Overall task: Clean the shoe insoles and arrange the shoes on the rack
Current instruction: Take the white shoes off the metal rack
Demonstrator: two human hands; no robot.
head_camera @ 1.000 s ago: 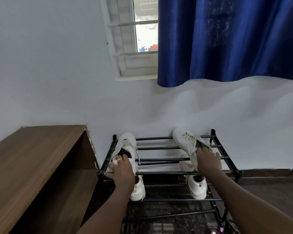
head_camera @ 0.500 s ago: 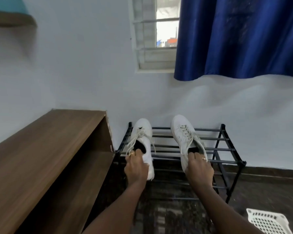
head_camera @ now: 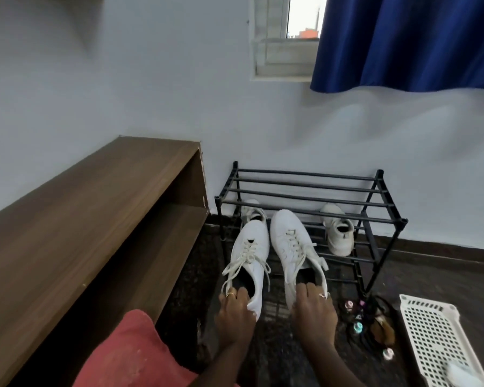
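Note:
I hold two white lace-up sneakers in front of a black metal shoe rack. My left hand grips the heel of the left sneaker, fingers hooked into its dark opening. My right hand grips the heel of the right sneaker the same way. Both shoes point toes-first toward the rack, off its bars. Another white sneaker sits on a lower shelf at the right, and one more shows partly behind the left shoe.
A brown wooden bench shelf runs along the left wall. A white perforated plastic basket lies on the dark floor at the right, with small colourful items and cords beside it. A blue curtain hangs above.
Both hands have pulled the two sneakers off the rack's top shelf and brought them down and toward me. The top shelf is now bare.

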